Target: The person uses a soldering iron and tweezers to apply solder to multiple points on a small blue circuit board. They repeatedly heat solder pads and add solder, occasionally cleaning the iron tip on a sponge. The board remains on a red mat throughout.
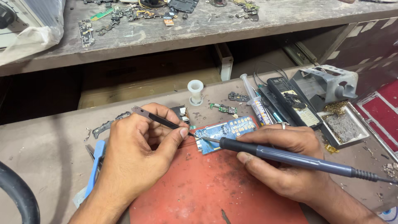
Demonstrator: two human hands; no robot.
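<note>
My left hand (pixel 139 155) pinches black tweezers (pixel 159 119), whose tips touch the left end of a small blue circuit board (pixel 224 132). My right hand (pixel 286 159) grips a grey-blue soldering iron (pixel 290 157) like a pen, and its metal tip meets the board beside the tweezer tips. The board lies at the top edge of a red work mat (pixel 207 191). The iron's cable runs off to the right.
Behind the board are a white solder spool (pixel 195 90), a syringe (pixel 253 99), small board pieces (pixel 224 108), a dark tool case (pixel 290 101) and a grey iron stand with tray (pixel 331 87). A blue-handled tool (pixel 96 161) lies left. The upper shelf (pixel 166 33) holds several phone parts.
</note>
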